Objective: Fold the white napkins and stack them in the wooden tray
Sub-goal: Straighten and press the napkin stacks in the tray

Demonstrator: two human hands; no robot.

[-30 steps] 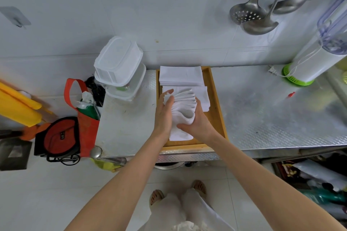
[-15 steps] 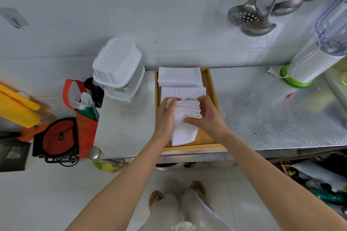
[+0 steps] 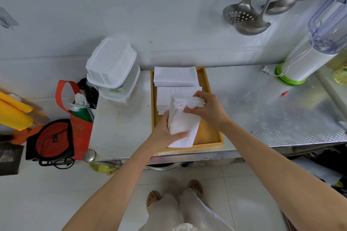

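The bundle of white napkins (image 3: 185, 118) is held over the near half of the wooden tray (image 3: 205, 133), its lower sheet drooping to the tray's front rim. The bundle's long axis runs from the tray's front edge toward the wall, leaning slightly right; its layered, fanned edges point away from the person, toward the wall. The left hand (image 3: 165, 133) grips the near part of the bundle from the left, fingers curled round its underside and thumb side hidden. The right hand (image 3: 206, 108) pinches the far, layered end, fingers closed over the sheet edges. To do this step well, judged from the present hold, keep the layered edges aligned under the right-hand pinch, square the bundle with the left hand, and fold or lower it so that its sides lie parallel to the tray walls. Two finished stacks occupy the tray beyond the hands: the middle stack (image 3: 165, 97) just behind the bundle and the far stack (image 3: 175, 76) at the wall end. The tray rests on the steel counter (image 3: 262, 122), with plastic containers (image 3: 112, 65) to its left and a blender (image 3: 315, 48) well apart to its right.
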